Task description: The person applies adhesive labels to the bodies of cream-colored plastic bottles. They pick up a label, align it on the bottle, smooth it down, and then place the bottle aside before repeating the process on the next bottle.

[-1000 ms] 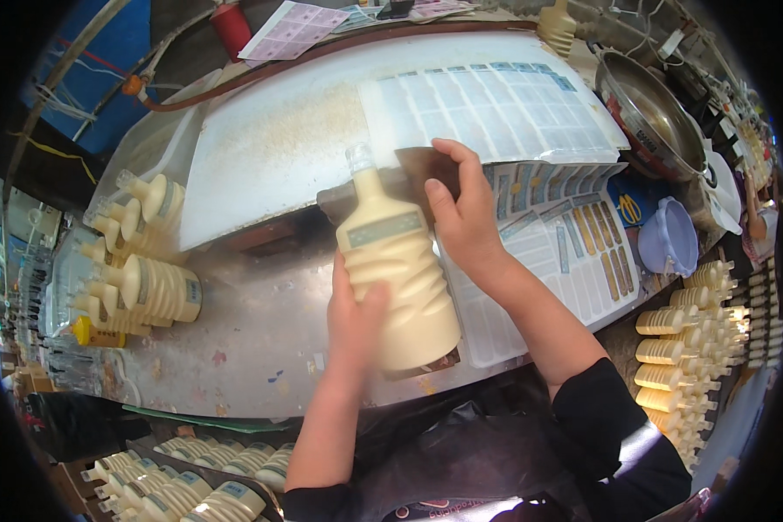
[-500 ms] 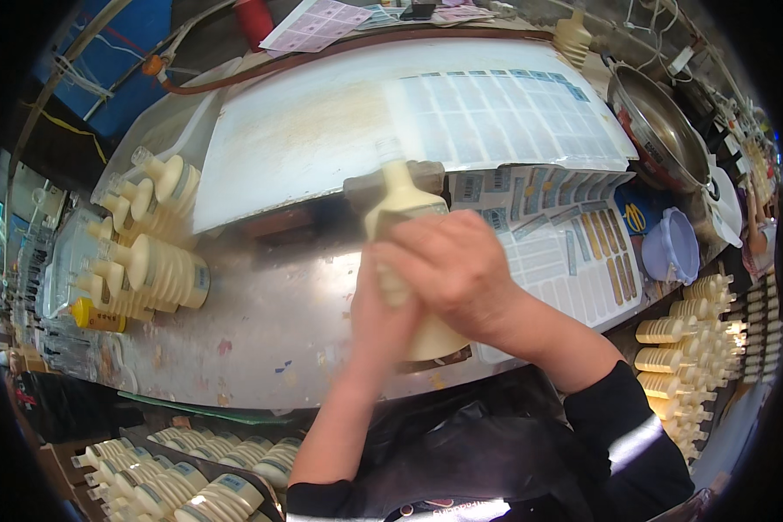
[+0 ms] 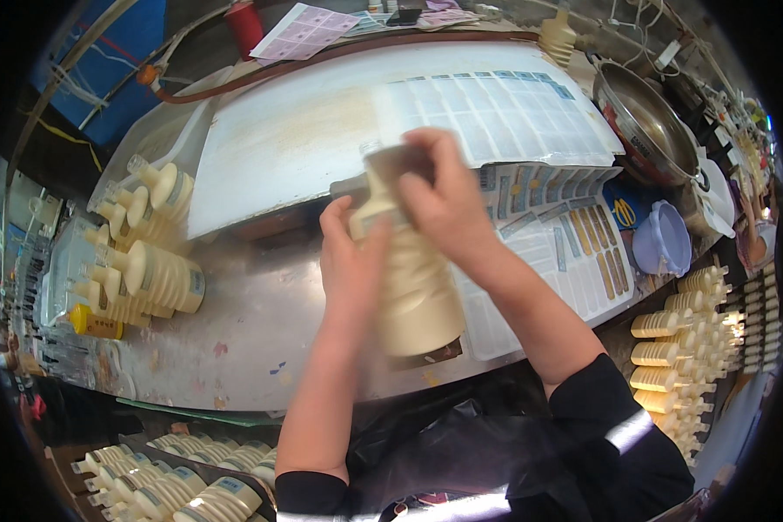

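Note:
A cream bottle [image 3: 418,296] with a wavy, ridged body and a clear narrow neck lies in front of me, its neck pointing away. A grey-brown block [image 3: 346,187] sits under its neck end. My left hand [image 3: 352,252], slightly blurred, grips the bottle's left side near the shoulder, thumb on top. Over the shoulder and neck, my right hand [image 3: 439,196] pinches a dark, flat, scraper-like piece [image 3: 398,163] between thumb and fingers. Motion smears the piece, so whether it touches the bottle is unclear.
A white board with a label sheet [image 3: 487,113] stands beyond, another label sheet [image 3: 574,252] to the right. Similar bottles [image 3: 152,274] stand at left; more lie lower left and right. A lilac bucket [image 3: 661,239], metal pan [image 3: 648,122] and yellow container [image 3: 96,322] flank the table.
My right hand has moved up and away from the bottle's middle to its neck, with the dark piece now showing. My left hand has shifted slightly up and left along the bottle.

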`<action>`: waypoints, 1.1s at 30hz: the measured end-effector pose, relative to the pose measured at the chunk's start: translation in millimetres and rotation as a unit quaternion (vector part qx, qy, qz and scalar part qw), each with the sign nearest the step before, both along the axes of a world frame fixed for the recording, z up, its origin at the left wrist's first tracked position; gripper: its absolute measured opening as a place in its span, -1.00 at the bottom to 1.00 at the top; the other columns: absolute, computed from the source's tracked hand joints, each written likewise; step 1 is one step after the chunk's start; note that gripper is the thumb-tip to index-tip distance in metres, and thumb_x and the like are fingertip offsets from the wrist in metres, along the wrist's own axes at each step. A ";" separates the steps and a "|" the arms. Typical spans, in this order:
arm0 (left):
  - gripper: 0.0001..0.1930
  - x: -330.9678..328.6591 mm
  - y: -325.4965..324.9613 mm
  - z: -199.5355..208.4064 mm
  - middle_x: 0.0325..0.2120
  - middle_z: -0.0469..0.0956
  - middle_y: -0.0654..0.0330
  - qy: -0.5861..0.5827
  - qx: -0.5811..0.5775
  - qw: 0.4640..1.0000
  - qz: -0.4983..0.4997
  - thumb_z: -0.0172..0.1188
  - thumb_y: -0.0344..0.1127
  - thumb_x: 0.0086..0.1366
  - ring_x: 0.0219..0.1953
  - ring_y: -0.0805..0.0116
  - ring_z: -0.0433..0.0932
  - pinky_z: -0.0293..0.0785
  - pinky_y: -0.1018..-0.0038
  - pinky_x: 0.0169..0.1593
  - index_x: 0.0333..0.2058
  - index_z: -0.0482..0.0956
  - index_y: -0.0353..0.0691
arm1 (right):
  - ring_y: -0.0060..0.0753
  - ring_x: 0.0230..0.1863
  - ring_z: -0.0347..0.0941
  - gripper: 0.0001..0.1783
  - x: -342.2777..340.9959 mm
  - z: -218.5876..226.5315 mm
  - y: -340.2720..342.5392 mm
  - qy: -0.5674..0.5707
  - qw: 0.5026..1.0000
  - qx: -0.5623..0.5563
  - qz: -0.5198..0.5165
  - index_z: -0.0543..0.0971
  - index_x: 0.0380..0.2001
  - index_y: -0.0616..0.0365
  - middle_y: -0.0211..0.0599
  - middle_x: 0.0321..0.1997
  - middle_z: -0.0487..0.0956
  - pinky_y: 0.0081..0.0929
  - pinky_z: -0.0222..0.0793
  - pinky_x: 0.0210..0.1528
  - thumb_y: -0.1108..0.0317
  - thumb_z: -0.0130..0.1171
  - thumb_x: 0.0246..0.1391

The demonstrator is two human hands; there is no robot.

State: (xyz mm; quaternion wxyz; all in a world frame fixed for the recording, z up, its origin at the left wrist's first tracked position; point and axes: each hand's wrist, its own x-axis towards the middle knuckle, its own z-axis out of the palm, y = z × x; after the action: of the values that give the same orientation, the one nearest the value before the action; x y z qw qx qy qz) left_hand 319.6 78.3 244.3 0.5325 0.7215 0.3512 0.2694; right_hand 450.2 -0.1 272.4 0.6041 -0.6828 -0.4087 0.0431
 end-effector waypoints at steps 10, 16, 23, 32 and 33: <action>-0.61 -0.1 5.2 -20.7 0.03 0.52 0.14 -0.122 -0.142 0.979 -0.084 -0.22 -0.10 0.65 0.03 0.42 0.51 0.48 0.42 0.13 0.22 0.33 -0.21 | -0.14 0.12 0.44 -0.58 25.1 -61.6 -14.3 -0.024 0.999 -0.005 -0.046 0.31 0.25 0.21 -0.03 0.16 0.46 -0.26 0.36 0.21 0.40 0.03 0.38; -0.58 -0.8 7.1 -23.3 0.06 0.52 0.11 -0.157 -0.169 0.968 -0.100 -0.22 -0.06 0.65 0.06 0.37 0.54 0.50 0.38 0.17 0.23 0.32 -0.23 | -0.19 0.04 0.49 -0.55 28.8 -62.8 -11.3 -0.094 0.993 0.049 -0.059 0.32 0.23 0.18 -0.07 0.07 0.51 -0.29 0.41 0.15 0.48 0.11 0.32; -0.58 -10.3 9.8 -27.2 0.09 0.54 0.08 -0.208 -0.221 0.948 -0.091 -0.24 -0.12 0.66 0.09 0.34 0.56 0.53 0.34 0.19 0.26 0.35 -0.26 | -0.28 -0.17 0.66 -0.69 -15.5 -41.9 -52.7 -0.179 0.978 0.080 -0.069 0.61 -0.16 0.15 -0.23 -0.14 0.70 -0.35 0.57 -0.11 0.62 0.38 -0.01; -0.57 -34.1 -1.6 -1.2 0.12 0.54 0.04 -0.295 -0.250 0.915 -0.115 -0.22 -0.16 0.65 0.14 0.30 0.55 0.49 0.33 0.23 0.25 0.40 -0.32 | -0.29 -0.27 0.56 -0.69 -81.3 24.2 -65.5 -0.437 0.897 0.054 0.028 0.63 -0.27 0.25 -0.26 -0.29 0.58 -0.36 0.42 -0.33 0.48 0.26 -0.21; -0.54 -34.8 -7.1 9.1 0.12 0.54 0.04 -0.283 -0.250 0.919 -0.115 -0.26 -0.12 0.66 0.14 0.29 0.55 0.49 0.31 0.23 0.25 0.40 -0.32 | -0.29 -0.28 0.54 -0.68 -87.4 18.5 -64.6 -0.449 0.891 0.048 0.044 0.63 -0.27 0.26 -0.26 -0.30 0.57 -0.37 0.39 -0.35 0.48 0.25 -0.23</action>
State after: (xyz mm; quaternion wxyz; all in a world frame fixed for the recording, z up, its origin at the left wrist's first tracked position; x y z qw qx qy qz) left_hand 284.8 71.1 253.3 0.7998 0.4943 0.1562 0.3026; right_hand 362.7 -64.7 290.9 0.3862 -0.5807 -0.6674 -0.2611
